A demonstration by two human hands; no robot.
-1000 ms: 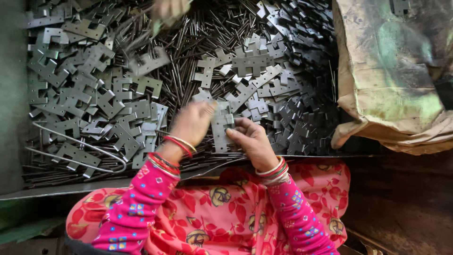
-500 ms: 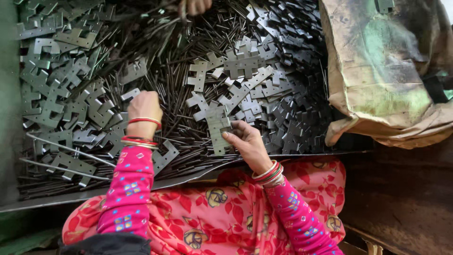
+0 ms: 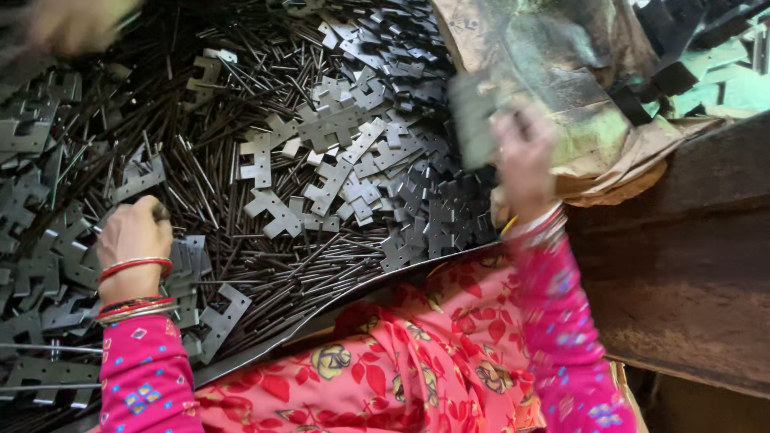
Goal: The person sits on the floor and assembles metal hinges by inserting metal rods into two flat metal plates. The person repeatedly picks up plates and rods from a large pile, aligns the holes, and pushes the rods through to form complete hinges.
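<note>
My left hand (image 3: pixel 135 236) sits at about eight o'clock in the view, curled into a loose fist with the knuckles down in the heap of thin dark rods (image 3: pixel 265 265). The fingers are tucked under and I cannot tell whether they have closed on a rod or a plate. Just at three o'clock of that hand lies a small stack of flat notched plates (image 3: pixel 186 269), edges roughly lined up.

My right hand (image 3: pixel 525 160) is up at about two o'clock, raised off the pile and blurred. It grips a flat grey metal plate (image 3: pixel 473 119) that sticks out toward eleven o'clock from the fingers. Behind it, toward one o'clock, slumps a crumpled brown sack (image 3: pixel 585 88).

To do this well, I judge the plate in my right hand wants to be held flat by its edges, not its corners, since the notched shapes would snag on their neighbours. The left hand does best gathering from the loose top of the rods rather than digging, because the rods cross each other and would drag a tangle.

At eleven o'clock another person's hand (image 3: pixel 68 22) shows blurred at the frame's edge, well apart from mine.
</note>
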